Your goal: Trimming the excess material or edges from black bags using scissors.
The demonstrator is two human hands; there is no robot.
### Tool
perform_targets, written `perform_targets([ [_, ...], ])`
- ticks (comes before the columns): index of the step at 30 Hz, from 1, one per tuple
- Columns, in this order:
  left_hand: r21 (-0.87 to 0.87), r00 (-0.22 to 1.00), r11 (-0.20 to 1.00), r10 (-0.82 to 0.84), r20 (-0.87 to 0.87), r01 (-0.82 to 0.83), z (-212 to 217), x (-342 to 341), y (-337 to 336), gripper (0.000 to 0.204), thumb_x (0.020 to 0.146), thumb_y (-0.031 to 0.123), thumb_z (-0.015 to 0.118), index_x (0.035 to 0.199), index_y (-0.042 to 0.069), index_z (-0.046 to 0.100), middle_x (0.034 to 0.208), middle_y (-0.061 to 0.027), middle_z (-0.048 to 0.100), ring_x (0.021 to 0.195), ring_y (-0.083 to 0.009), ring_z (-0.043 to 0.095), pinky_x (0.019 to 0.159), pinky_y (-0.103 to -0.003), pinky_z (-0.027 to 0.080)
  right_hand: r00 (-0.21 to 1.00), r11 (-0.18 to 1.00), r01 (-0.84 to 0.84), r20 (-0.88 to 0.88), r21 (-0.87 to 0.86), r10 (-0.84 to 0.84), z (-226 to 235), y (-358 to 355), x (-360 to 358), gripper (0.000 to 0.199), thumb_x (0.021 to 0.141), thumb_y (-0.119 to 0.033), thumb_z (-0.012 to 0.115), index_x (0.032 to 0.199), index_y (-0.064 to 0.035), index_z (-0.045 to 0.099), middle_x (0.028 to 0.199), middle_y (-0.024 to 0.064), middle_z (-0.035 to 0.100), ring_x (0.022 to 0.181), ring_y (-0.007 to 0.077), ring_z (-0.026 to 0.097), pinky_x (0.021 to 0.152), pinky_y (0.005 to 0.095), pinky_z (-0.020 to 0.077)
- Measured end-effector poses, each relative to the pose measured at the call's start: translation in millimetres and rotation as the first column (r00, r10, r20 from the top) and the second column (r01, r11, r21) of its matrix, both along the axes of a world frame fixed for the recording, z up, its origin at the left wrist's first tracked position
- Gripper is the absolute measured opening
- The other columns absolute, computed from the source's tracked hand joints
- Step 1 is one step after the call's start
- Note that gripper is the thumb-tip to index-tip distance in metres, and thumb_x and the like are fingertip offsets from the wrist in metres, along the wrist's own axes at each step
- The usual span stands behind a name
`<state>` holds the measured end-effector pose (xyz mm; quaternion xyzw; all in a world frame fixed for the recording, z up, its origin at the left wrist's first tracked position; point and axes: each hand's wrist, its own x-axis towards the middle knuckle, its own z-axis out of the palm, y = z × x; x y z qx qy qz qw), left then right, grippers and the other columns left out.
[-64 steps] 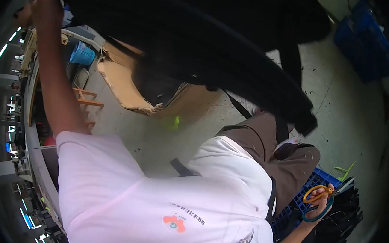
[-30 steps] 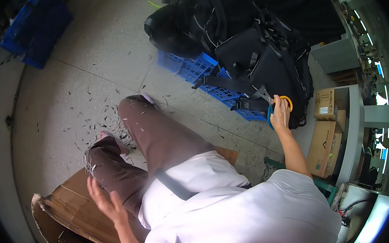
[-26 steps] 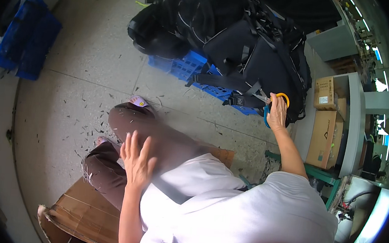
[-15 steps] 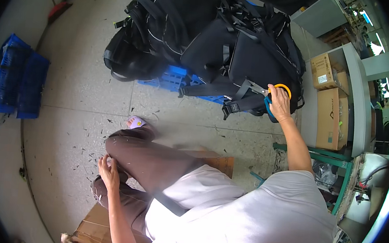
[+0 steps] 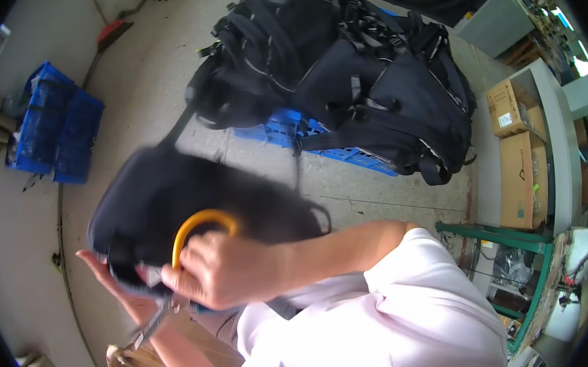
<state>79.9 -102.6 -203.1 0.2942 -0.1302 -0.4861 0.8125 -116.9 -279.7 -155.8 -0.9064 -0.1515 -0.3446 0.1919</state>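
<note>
A black backpack [image 5: 160,189], blurred by motion, lies across my lap with a strap trailing toward the far bags. My right hand [image 5: 223,268] is closed around scissors [image 5: 179,243] with an orange-yellow handle loop. Their blades point down and left, past the bag's near edge. Beneath that edge, my left hand [image 5: 127,296] rests against the bag with its fingers stretched out. Part of the left hand is hidden by the bag and the scissors.
Several black backpacks [image 5: 407,88] are piled on a blue plastic pallet [image 5: 270,132] ahead. A blue crate [image 5: 74,133] stands at left. Cardboard boxes [image 5: 518,179] sit on a shelf at right, near a green metal frame [image 5: 492,233]. Another carton [image 5: 135,362] is beside me.
The scissors in my right hand have moved from the pile to my lap. A black backpack now covers my legs, and my left hand has come from my knee to its edge.
</note>
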Motion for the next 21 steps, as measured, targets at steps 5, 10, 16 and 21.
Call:
perform_targets([
  [5,0.748,0.769,0.219,0.024,0.638,-0.627,6.0,24.2,150.0,0.075,0.077,0.05,0.06,0.128,-0.001,0.04,0.121,-0.018,0.051,0.103,-0.0297,0.054,0.095,-0.045,0.037,0.852,0.846,-0.508,-0.05,0.161,0.522,-15.9,72.7,4.0,0.018,0.077,-0.01,0.052,0.085,0.0059,0.05,0.062,0.0094,0.052,0.06,0.0226,0.056,0.047,0.0321,0.0435],
  [10,0.641,0.498,0.053,-0.582,0.643,-0.766,18.2,13.3,147.0,0.06,0.073,0.029,0.071,0.121,0.0,0.049,0.116,-0.0192,0.054,0.103,-0.0254,0.055,0.086,-0.037,0.044,0.386,0.504,-0.8,-0.363,0.326,0.848,-51.3,120.3,-11.7,0.015,0.074,-0.011,0.054,0.075,0.0043,0.051,0.065,0.0168,0.06,0.064,0.0323,0.062,0.057,0.0398,0.0483],
  [16,0.641,0.189,0.698,-0.616,0.765,-0.319,-67.1,-37.6,-35.6,0.083,0.063,0.034,0.075,0.127,-0.005,0.039,0.13,-0.0225,0.042,0.12,-0.0318,0.043,0.101,-0.037,0.033,0.141,0.333,-0.85,-0.434,0.408,0.89,-40.5,127.8,-10.0,0.011,0.073,-0.005,0.056,0.076,0.0048,0.053,0.066,0.0188,0.061,0.068,0.0339,0.062,0.06,0.0414,0.0484],
  [21,0.816,-0.099,0.564,-0.826,0.555,-0.125,-102.2,-51.2,-82.7,0.093,0.054,0.046,0.077,0.125,-0.001,0.041,0.113,-0.0245,0.054,0.109,-0.0362,0.05,0.093,-0.04,0.039,0.212,0.418,-0.801,-0.449,0.43,0.868,-47.9,115.8,-7.4,0.011,0.076,-0.003,0.056,0.081,0.0061,0.054,0.067,0.0201,0.06,0.068,0.0341,0.062,0.059,0.0403,0.0484],
])
